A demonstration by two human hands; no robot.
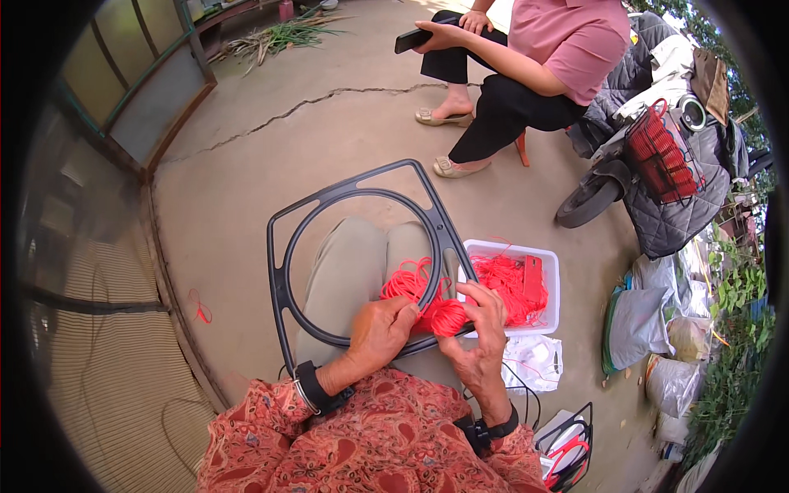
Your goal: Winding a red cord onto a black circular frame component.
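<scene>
A black frame point(275, 246), four-sided with a round ring inside, lies tilted over my lap. My left hand point(382, 333) pinches the ring at its lower right, where red cord meets it. My right hand point(481, 345) grips a wound bundle of red cord point(448, 318) between thumb and fingers, just inside the frame's right corner. Loose loops of the same cord point(404, 282) hang over the ring by my knees. Whether cord is knotted around the ring under my left fingers is hidden.
Right of my knees stands a white tub point(553, 287) of red cord with a red box-shaped thing in it. A white plastic bag point(534, 361) lies below it. A person point(567, 49) sits ahead holding a phone. A covered vehicle point(657, 148) and sacks point(641, 329) line the right.
</scene>
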